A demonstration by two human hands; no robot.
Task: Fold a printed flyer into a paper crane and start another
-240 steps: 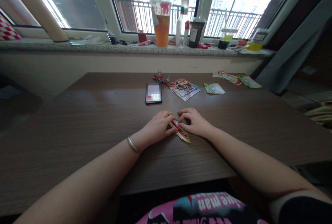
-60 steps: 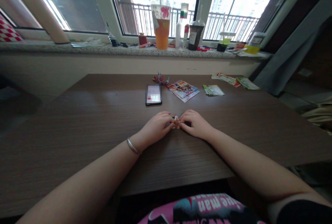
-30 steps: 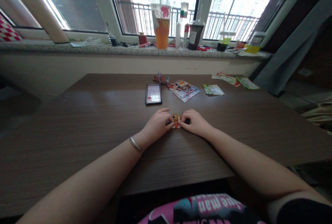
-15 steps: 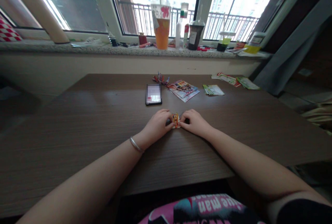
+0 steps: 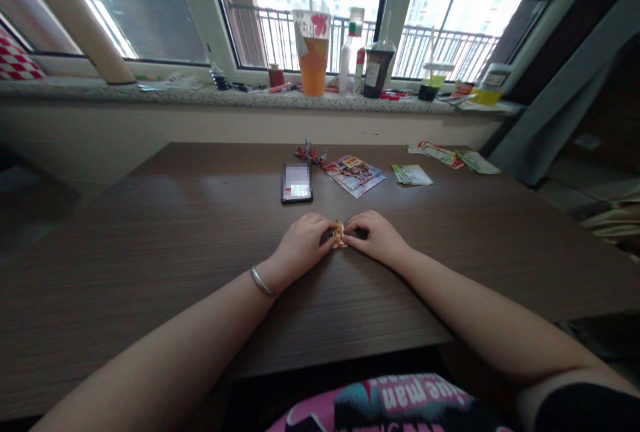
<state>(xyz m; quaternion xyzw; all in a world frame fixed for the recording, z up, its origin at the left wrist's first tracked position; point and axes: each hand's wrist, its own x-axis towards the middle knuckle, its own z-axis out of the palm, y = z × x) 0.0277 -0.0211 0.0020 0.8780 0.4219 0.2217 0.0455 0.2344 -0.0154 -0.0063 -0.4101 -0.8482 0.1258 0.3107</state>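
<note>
A small piece of folded printed paper (image 5: pixel 339 237), orange, yellow and white, rests on the brown table (image 5: pixel 165 252) in front of me. My left hand (image 5: pixel 307 239) pinches its left edge between thumb and fingers. From the other side, my right hand (image 5: pixel 375 237) grips the right edge the same way, with the fingertips of both hands close together. The fingers cover parts of the paper, so its full shape is hidden. Just beyond the hands lies a phone (image 5: pixel 297 183) with a blurred screen.
Behind the phone sits a small folded-paper piece with spikes (image 5: pixel 311 153). Glossy printed sheets (image 5: pixel 355 175) lie beside it, then a stack of paper slips (image 5: pixel 411 175) and more printed strips (image 5: pixel 443 154). On the windowsill stand an orange drink cup (image 5: pixel 314 65), a bottle (image 5: pixel 346 62) and a dark cup (image 5: pixel 377 69).
The fingertips have shifted slightly on the paper, and its visible part looks a little different. Both hands keep their hold in nearly the same place.
</note>
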